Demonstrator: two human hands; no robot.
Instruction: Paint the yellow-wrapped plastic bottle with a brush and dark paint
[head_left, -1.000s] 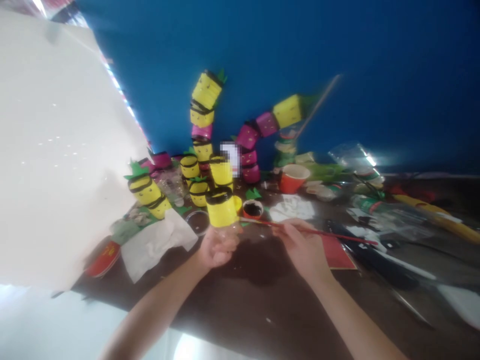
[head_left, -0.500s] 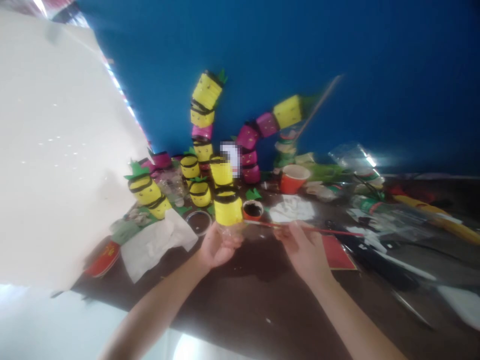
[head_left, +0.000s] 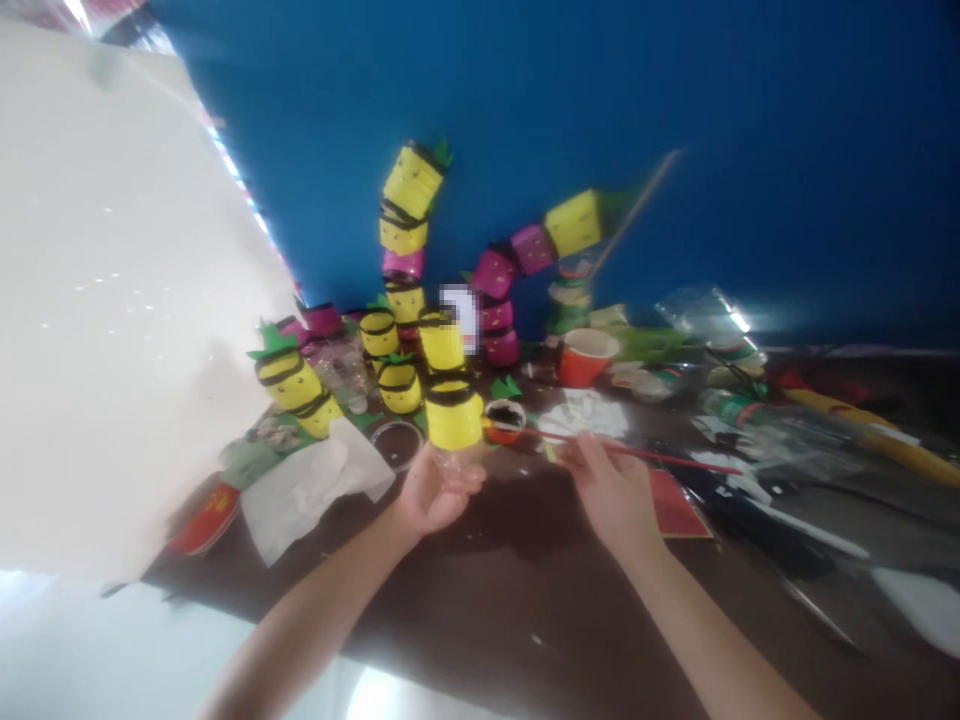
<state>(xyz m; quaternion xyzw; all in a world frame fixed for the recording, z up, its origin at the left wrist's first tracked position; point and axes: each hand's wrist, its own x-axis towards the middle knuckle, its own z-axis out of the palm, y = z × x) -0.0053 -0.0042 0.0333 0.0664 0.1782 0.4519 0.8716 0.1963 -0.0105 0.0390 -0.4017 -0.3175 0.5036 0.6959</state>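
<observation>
Over the table (head_left: 517, 610), the left hand (head_left: 433, 495) grips a cup (head_left: 454, 424) by its clear base; the right hand (head_left: 609, 490) pinches a brush (head_left: 675, 458), tip near the cup. Yellow coat and black band look done; base unpainted, leaves (head_left: 271, 340) seemingly left to add.

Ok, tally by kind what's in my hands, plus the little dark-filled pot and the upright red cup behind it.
Yellow containers, in the left hand: 1
Brushes, in the right hand: 1
Dark-filled pots: 1
Upright red cups: 1
Total: 4
</observation>
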